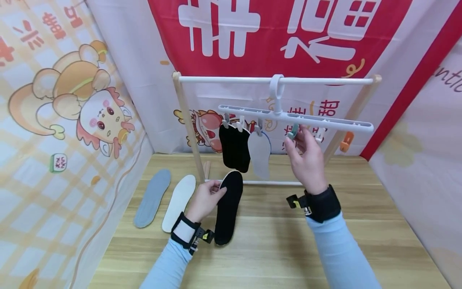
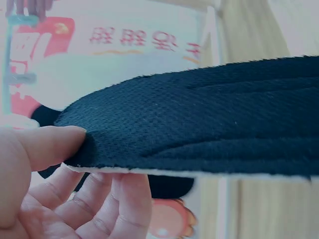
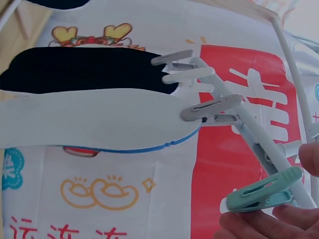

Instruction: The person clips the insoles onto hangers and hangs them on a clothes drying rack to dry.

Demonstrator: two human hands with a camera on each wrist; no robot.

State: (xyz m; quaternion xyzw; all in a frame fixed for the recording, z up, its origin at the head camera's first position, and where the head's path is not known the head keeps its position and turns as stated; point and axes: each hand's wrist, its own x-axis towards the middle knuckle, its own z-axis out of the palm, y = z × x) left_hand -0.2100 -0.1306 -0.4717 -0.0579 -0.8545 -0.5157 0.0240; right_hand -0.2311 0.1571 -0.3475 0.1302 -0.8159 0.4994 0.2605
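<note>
My left hand (image 1: 206,199) pinches a black insole (image 1: 229,208) near its upper end, thumb on the dark face and fingers beneath. In the left wrist view the insole (image 2: 199,119) stretches right, its pale edge showing. My right hand (image 1: 306,160) is at the hanger (image 1: 325,121), with thumb and fingers about a green clip (image 1: 293,131). In the right wrist view, fingers lie under this clip (image 3: 264,190) and the thumb is near its end. Left along the hanger, clips hold another black insole (image 1: 234,148) and a light grey one (image 1: 259,154) with a blue edge.
The hanger hooks over the white top rail (image 1: 231,80) of a wood-posted rack. A white clip (image 1: 319,135) and an orange clip (image 1: 346,141) hang farther right. A grey insole (image 1: 153,198) and a white insole (image 1: 179,202) lie on the wooden table (image 1: 267,249) at left.
</note>
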